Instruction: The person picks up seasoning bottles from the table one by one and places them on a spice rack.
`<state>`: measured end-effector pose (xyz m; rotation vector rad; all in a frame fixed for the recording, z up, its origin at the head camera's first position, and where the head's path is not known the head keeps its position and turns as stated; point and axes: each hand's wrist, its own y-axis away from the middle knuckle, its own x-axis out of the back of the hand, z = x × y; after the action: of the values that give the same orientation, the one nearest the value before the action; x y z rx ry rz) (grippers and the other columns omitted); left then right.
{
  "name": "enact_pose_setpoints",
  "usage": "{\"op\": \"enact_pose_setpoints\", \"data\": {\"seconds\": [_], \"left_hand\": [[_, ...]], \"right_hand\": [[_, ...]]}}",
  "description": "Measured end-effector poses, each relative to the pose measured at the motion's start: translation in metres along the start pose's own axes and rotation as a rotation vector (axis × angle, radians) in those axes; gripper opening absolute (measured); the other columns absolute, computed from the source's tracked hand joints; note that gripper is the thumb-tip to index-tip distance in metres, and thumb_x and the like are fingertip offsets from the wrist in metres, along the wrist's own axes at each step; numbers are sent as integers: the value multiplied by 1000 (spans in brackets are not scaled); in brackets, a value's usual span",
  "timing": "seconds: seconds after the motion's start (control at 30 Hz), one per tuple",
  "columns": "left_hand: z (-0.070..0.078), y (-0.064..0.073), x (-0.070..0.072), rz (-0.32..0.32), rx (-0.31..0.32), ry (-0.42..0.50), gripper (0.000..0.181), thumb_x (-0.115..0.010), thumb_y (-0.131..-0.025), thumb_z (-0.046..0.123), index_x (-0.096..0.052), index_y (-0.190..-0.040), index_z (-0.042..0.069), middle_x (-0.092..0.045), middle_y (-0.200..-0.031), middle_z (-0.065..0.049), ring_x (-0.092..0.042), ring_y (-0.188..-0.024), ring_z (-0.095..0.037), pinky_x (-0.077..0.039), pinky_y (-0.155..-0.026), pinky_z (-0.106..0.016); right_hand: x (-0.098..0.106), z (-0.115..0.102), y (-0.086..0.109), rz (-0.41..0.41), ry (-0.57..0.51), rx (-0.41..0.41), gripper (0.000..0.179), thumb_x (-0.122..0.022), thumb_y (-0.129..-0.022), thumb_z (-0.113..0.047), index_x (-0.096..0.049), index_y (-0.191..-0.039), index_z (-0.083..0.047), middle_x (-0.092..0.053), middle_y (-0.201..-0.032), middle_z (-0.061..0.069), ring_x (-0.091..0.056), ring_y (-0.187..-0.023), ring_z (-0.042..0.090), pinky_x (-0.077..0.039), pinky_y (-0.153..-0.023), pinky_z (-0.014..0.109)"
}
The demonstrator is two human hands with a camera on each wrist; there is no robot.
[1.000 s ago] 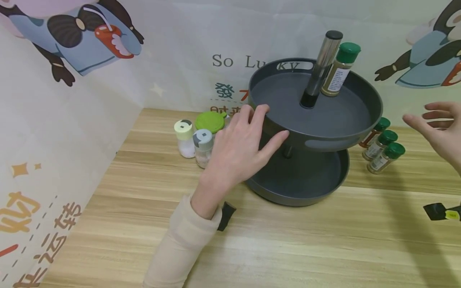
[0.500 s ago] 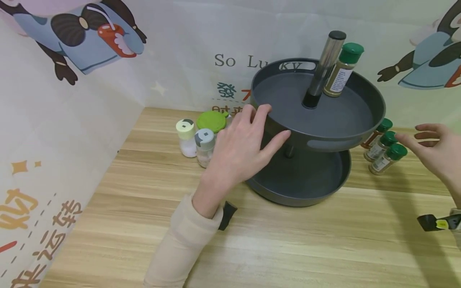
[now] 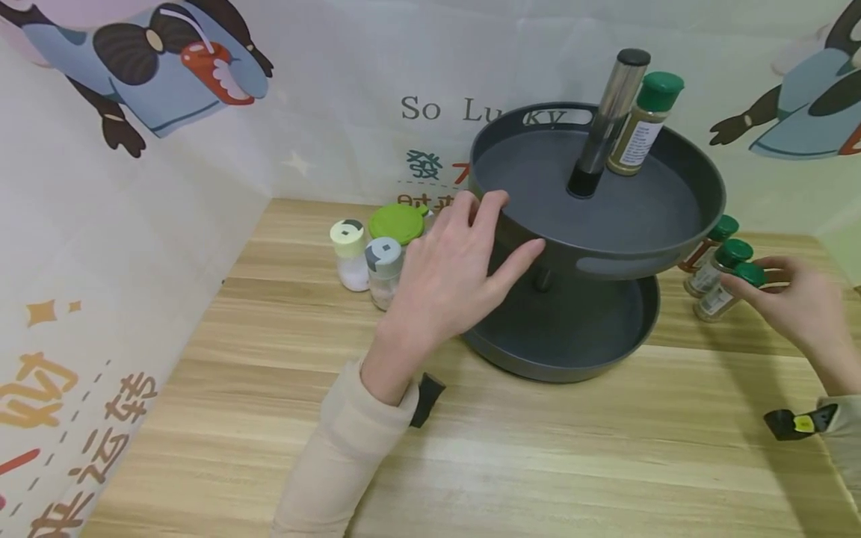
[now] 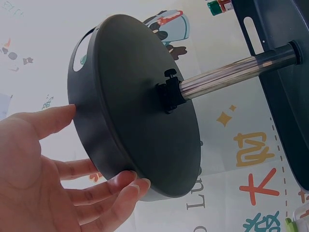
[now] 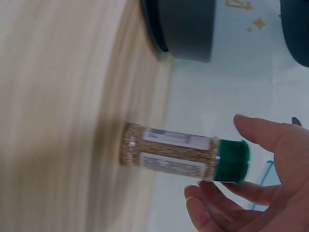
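Resting against the outside of the upper tray (image 3: 518, 168), the left hand (image 3: 440, 280) has its thumb and fingers spread along the round wall, touching it without clenching; in the head view two fingertips lie at the rim. On the other side, the right hand (image 3: 800, 302) is poised around the green cap (image 5: 231, 162) of the nearest spice bottle (image 3: 715, 302). Its thumb is on one side and its fingers on the other, and the right wrist view shows a gap between thumb and cap, so the bottle is not grasped; whether the fingers touch the cap, I cannot tell. That bottle stands upright on the wooden table (image 3: 538, 463), right of the two-level stand, and holds light brown grains behind white labels. Just beyond it, in a row, are a middle bottle (image 3: 705, 279) and a far bottle (image 3: 696, 255), both also green-capped. Another green-capped bottle (image 3: 637, 142) stands in the upper tray, beside the pole (image 3: 608, 119). The lower tray (image 3: 572, 329) sits on the table beneath. Left of the stand are a yellow-lidded jar (image 3: 352, 270), a grey-lidded jar (image 3: 384, 282) and a green-lidded jar (image 3: 397, 224), the last partly hidden.
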<state>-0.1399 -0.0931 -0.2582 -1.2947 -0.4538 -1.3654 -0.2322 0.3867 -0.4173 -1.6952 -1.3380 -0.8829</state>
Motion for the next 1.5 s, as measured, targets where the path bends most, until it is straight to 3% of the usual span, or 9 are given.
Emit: {"op": "enact_pose_setpoints", "data": {"seconds": [0.17,0.37,0.6,0.77,0.97,1.0,1.17,1.37,1.5], "left_hand": [[1,-1,-1,-9,-5,7,65,-52,-99,58,-48,-145,12,-54,-116,-9,-56,-90,-22,-50,-61,-37],[1,-2,-3,2,-8,13,64,-53,-99,58,-49,-144,12,-55,-116,-9,-56,-91,-22,-50,-61,-38],[1,-2,-3,-1,-11,22,64,-53,-99,58,-49,-144,12,-54,-115,-8,-55,-90,-21,-49,-60,-37],[2,-3,-3,-12,-9,19,64,-52,-99,58,-49,-144,13,-54,-114,-8,-54,-89,-21,-48,-59,-36],[2,-2,-4,-18,-11,20,64,-53,-100,57,-49,-144,12,-54,-113,-8,-54,-88,-21,-47,-59,-35],[3,-2,-4,-18,-13,21,64,-53,-100,57,-49,-144,12,-54,-113,-8,-54,-88,-21,-47,-59,-35],[3,-2,-5,-16,-14,21,63,-53,-100,57,-49,-144,12,-54,-114,-8,-55,-89,-21,-49,-60,-37],[2,-2,-3,-15,-4,27,63,-52,-100,58,-49,-143,13,-54,-116,-8,-56,-93,-23,-51,-64,-39],[0,0,-2,-4,5,31,62,-52,-100,57,-50,-142,13,-54,-115,-8,-56,-94,-24,-51,-64,-40]], "right_hand": [[-16,25,-4,1,2,11,79,-64,-91,-60,-56,-129,9,-62,-114,35,-63,-99,51,-51,-54,37],[-17,27,-3,13,9,3,77,-62,-92,-60,-57,-128,9,-62,-115,35,-62,-100,51,-53,-59,45],[-14,24,-2,35,22,35,73,-63,-92,-59,-63,-120,7,-66,-110,33,-68,-88,43,-50,-55,37],[8,-17,18,52,18,25,64,-66,-93,-54,-64,-110,8,-71,-86,19,-62,-65,12,-49,-53,36],[34,-63,41,70,-54,35,51,-68,-97,-35,-62,-107,14,-66,-94,34,-57,-64,10,-42,-51,20],[35,-62,41,67,-82,47,50,-68,-97,-33,-61,-108,16,-63,-99,38,-59,-66,17,-43,-55,22],[33,-40,31,150,-91,19,36,-65,-97,-45,-65,-107,-11,-60,-81,-8,-54,-73,3,-46,-62,45],[31,-21,16,219,-261,33,40,-70,-96,-33,-66,-127,-7,-63,-98,5,-48,-80,-4,-37,-81,23],[24,10,-6,313,-278,88,32,-73,-93,-38,-68,-122,-25,-57,-92,-21,-47,-81,-12,-36,-84,16]]}}
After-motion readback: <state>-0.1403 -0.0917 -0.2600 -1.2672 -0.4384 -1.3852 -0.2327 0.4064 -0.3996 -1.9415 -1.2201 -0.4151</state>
